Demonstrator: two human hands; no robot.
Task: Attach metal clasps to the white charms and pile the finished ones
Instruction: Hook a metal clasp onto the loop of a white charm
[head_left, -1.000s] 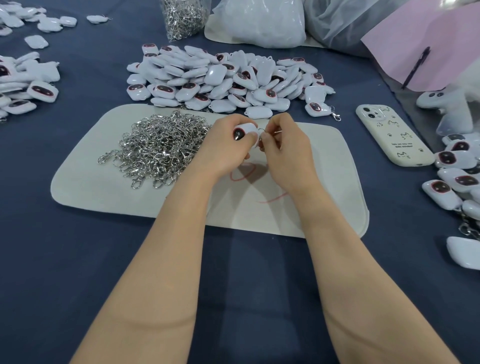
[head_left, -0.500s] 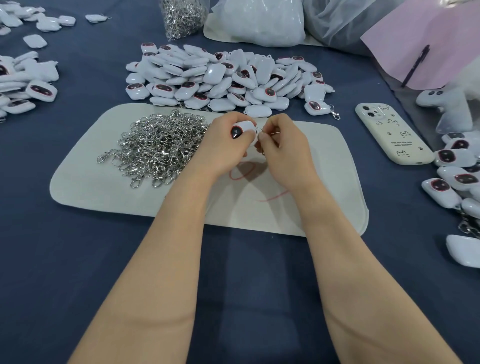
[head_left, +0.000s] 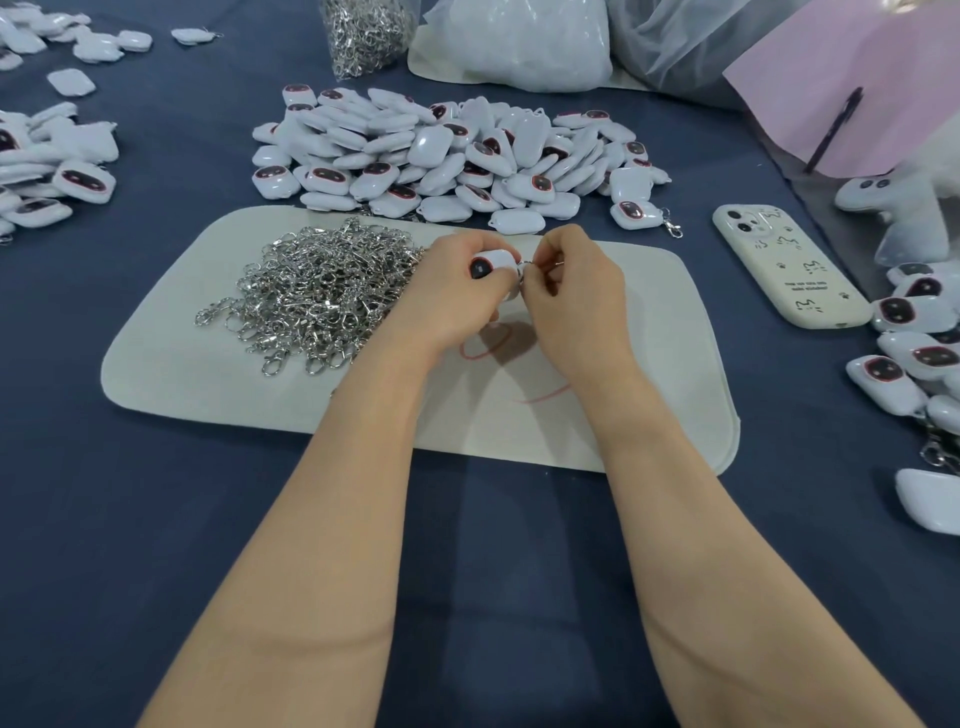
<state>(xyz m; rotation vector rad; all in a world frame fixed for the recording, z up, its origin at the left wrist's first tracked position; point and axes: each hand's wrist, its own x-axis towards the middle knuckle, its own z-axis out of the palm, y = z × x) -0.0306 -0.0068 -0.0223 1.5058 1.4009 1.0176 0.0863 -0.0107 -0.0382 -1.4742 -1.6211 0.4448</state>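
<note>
— What takes up most of the view?

— A dark blue tablecloth (head_left: 130, 519). On it, in front of the person, lies a pale mat (head_left: 649, 338) with rounded corners.

— And the stock?

— Beyond the mat's far edge is a big pile of charms (head_left: 452, 150), white, some showing a dark oval face. A smaller left group (head_left: 52, 166) and a right group (head_left: 914, 353) lie at the edges of the view, and some on the right have clasps attached. On the mat's left half sits a loose heap of clasps (head_left: 322, 291), silver and tangled.

— Any containers?

— Two bags at the far side. The clear bag (head_left: 363, 31) is packed with more silver clasps. The white bag (head_left: 514, 41) beside it is full and bulging, but I cannot tell what it holds (the plastic is cloudy). A cream phone (head_left: 784, 270) lies back up to the right of the mat.

— Now the hands.

— Both are over the middle of the mat, touching each other, just right of the heap. The left hand (head_left: 447, 296) has its fingers curled round one white charm (head_left: 493, 262), whose dark face is turned toward the camera. The right hand (head_left: 576, 296) pinches a metal clasp (head_left: 540, 266) between thumb and forefinger, with the other fingers folded in.

— Where do the two parts meet?

— The clasp sits at the charm's right end, touching it. Whether it is hooked on is too small to tell.
</note>
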